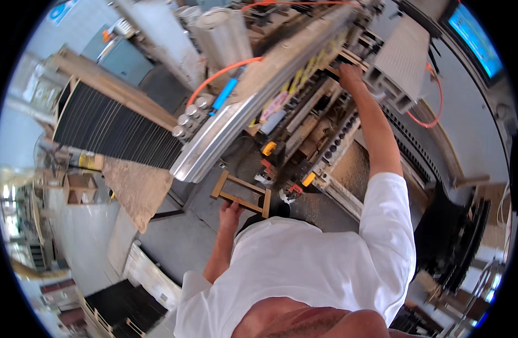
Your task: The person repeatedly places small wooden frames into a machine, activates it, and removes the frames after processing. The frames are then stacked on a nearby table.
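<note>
My left hand (230, 214) is closed on the near rail of a small wooden frame (241, 194), holding it low in front of my body. The frame has two long rails joined by crosspieces, with open space between them. My right arm stretches far forward over a long machine (321, 129). At its far end my right hand (350, 75) is closed on a light wooden piece (354, 58) lying among the machine's parts. My fingers cover part of that piece, so its full shape is hidden.
A long metal beam (214, 135) slants across the machine's left side, with an orange hose (216, 72) near it. A stack of dark slats (118, 121) stands left. At the right are a grey metal housing (402, 59) and a lit screen (474, 39). Sawdust (352, 172) covers part of the machine.
</note>
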The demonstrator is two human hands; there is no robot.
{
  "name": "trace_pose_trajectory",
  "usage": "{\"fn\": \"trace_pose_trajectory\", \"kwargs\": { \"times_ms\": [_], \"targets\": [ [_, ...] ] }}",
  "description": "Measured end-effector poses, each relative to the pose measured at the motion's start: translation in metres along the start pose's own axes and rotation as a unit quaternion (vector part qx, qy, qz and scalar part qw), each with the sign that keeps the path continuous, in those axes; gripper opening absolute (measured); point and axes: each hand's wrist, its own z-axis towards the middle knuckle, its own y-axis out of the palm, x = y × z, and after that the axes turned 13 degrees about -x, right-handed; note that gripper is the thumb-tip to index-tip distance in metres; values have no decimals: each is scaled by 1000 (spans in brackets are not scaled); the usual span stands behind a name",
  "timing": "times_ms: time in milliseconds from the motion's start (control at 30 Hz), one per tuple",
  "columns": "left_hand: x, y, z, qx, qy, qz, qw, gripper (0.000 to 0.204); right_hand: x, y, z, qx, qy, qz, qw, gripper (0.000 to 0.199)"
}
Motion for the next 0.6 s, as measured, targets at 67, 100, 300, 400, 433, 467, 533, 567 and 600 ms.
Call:
{"fn": "trace_pose_trajectory", "kwargs": {
  "times_ms": [67, 100, 300, 400, 433, 467, 533, 567, 600],
  "targets": [
    [8, 6, -4, 13, -3, 19, 1000, 30, 1, -43, -28, -28, 26, 34, 999, 17],
    [12, 7, -7, 24, -8, 31, 999, 31, 0, -60, -43, -23, 14, 18, 999, 16],
    [51, 20, -6, 70, 18, 124, 990, 31, 30, -70, -63, -69, 68, 7, 995, 27],
    [65, 1, -21, 69, 102, 149, 981, 28, -12, -109, -76, -126, 71, -65, 987, 20],
    [74, -6, -26, 55, 129, 162, 977, 27, -12, -111, -76, -115, 68, -59, 989, 19],
    [87, -12, -32, 53, 156, 174, 971, 25, -11, -111, -76, -107, 65, -51, 991, 18],
    [123, -16, -52, 43, 203, 203, 957, 23, -8, -108, -77, -96, 64, -42, 992, 18],
    [148, -7, -69, 44, 240, 176, 954, 22, -6, -105, -77, -92, 66, -42, 993, 19],
    [175, 1, -87, 46, 276, 149, 948, 22, -5, -104, -78, -87, 67, -42, 993, 20]
  ]
}}
